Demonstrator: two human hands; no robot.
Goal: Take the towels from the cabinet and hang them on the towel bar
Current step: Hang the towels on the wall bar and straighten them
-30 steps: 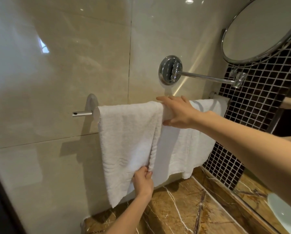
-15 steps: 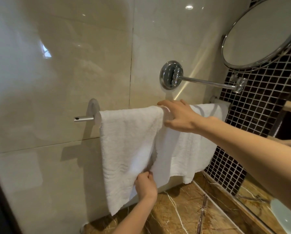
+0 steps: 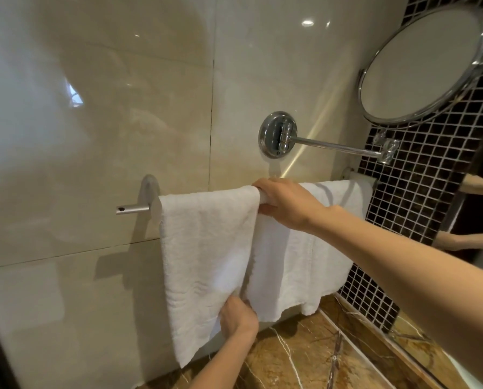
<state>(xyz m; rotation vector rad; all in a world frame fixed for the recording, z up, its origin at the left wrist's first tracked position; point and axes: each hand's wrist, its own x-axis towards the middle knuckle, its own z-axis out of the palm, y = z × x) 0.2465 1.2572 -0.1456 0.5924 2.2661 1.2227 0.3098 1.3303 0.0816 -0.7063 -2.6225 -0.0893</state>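
Note:
Two white towels hang side by side over the chrome towel bar on the beige tiled wall. The left towel drapes down long; the right towel hangs shorter behind it. My right hand grips the top of the bar over the towels where they meet, fingers curled round it. My left hand pinches the lower right edge of the left towel. The cabinet is out of view.
A round chrome mirror on a swing arm juts out from a wall mount above the bar. Dark mosaic tiles are at the right. A brown marble counter lies below the towels.
My left hand has slid a little lower along the left towel's edge. My right hand stays on the bar. The camera has tilted up, so everything sits lower in view.

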